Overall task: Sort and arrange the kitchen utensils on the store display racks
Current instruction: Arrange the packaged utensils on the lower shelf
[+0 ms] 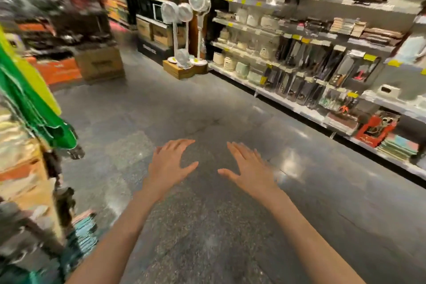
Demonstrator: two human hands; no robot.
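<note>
At the far left, green fabric (34, 108) is hanging from a blurred rack, with stacked goods beneath it too smeared to identify. Beyond it, a brown cardboard box (99, 63) is sitting on the grey speckled floor (207, 226), near an orange display base.

In the middle of the aisle, the person's two bare arms are reaching forward over the floor. The left hand (169, 165) is hovering palm down with fingers spread and thumb pointing inward; its grip is released and grasping nothing. Just beside it, apart by a small gap, the right hand (250, 169) is mirroring that pose, fingers splayed, its grip likewise released and empty. Neither hand is touching anything.

Farther back, near a wooden pillar, several white standing fans (198, 2) are rising from a low wooden platform (182, 70), with more boxes stacked behind them.

Along the right side, the display racks (311, 108) are running away down the aisle. The kitchen utensils (322, 64) are hanging and leaning there in dark packages with yellow price tags, on the middle and lower tiers, well apart from both hands. To their left on the same racks, pale containers (232, 62) are standing in rows. A red box (375, 130) is resting on the lowest shelf toward the right, beside stacked flat items. Motion blur is softening most of the detail.
</note>
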